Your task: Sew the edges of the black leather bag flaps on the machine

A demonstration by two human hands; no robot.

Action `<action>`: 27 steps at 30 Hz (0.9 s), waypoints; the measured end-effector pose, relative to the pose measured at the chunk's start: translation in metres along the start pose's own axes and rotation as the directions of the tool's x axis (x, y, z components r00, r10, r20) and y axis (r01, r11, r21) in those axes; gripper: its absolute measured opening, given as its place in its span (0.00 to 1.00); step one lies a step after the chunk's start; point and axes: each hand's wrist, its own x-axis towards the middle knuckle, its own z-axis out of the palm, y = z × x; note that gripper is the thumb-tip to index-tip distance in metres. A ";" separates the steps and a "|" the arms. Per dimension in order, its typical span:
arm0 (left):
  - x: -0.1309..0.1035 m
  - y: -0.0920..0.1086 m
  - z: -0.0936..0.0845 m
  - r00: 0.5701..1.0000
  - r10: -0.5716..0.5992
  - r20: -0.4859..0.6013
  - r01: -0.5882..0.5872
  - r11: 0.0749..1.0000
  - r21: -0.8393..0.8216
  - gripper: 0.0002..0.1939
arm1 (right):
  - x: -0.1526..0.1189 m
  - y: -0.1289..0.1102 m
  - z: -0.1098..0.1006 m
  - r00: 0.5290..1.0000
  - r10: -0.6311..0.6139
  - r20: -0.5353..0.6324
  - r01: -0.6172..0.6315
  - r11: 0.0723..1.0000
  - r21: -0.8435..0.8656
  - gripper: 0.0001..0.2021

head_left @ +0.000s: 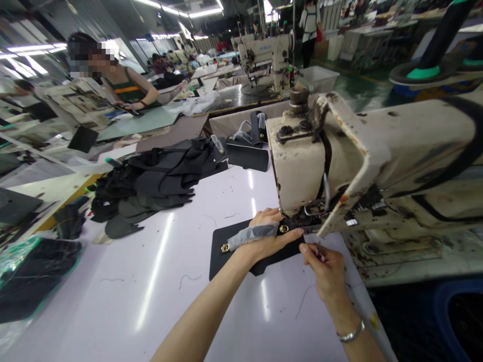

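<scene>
A black bag panel (218, 261) with gold handle fittings lies on the white table under the sewing machine head (302, 166). Its handle (252, 234), wrapped in clear plastic, crosses the back of my left hand (269, 241). That hand presses flat on the panel, fingers stretched and thumb pointing to the needle area. My right hand (326, 264) is closed, its fingertips pinching the panel's right edge. Something small and pinkish shows among its curled fingers, too small to name. The needle and presser foot are mostly hidden behind the machine head.
A pile of black cut pieces (158, 176) lies at the back left. Several panels with wrapped handles (249, 156) sit behind the machine. At left is a plastic-wrapped black bundle (33, 276). A co-worker (128, 85) sits across at another table. Loose threads lie about.
</scene>
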 end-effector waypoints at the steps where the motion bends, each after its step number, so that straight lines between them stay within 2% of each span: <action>1: 0.001 0.000 -0.001 1.000 0.001 0.007 -0.001 1.000 0.007 0.21 | 0.001 0.000 0.001 1.000 0.005 -0.003 -0.005 1.000 0.015 0.22; 7: 0.007 -0.006 -0.001 0.996 -0.004 0.092 0.004 1.000 0.008 0.25 | 0.004 -0.001 0.004 1.000 0.006 -0.002 -0.005 0.999 0.052 0.24; 14: 0.012 -0.012 -0.002 0.985 -0.026 0.169 0.052 0.987 -0.153 0.23 | 0.008 0.005 0.006 1.000 0.023 -0.007 -0.023 0.997 0.079 0.21; 19: 0.018 -0.020 0.000 0.967 0.009 0.253 0.059 0.964 -0.261 0.20 | 0.011 0.001 0.009 0.999 0.044 -0.026 -0.041 0.993 0.109 0.22; 23: 0.022 -0.024 0.003 0.979 -0.014 0.204 0.074 0.954 -0.289 0.19 | 0.012 -0.001 0.011 0.999 0.047 -0.026 -0.044 0.993 0.113 0.22; 27: 0.026 -0.024 0.004 0.985 -0.003 0.175 0.072 0.919 -0.388 0.20 | 0.014 -0.002 0.012 0.998 0.057 -0.019 -0.054 0.991 0.121 0.24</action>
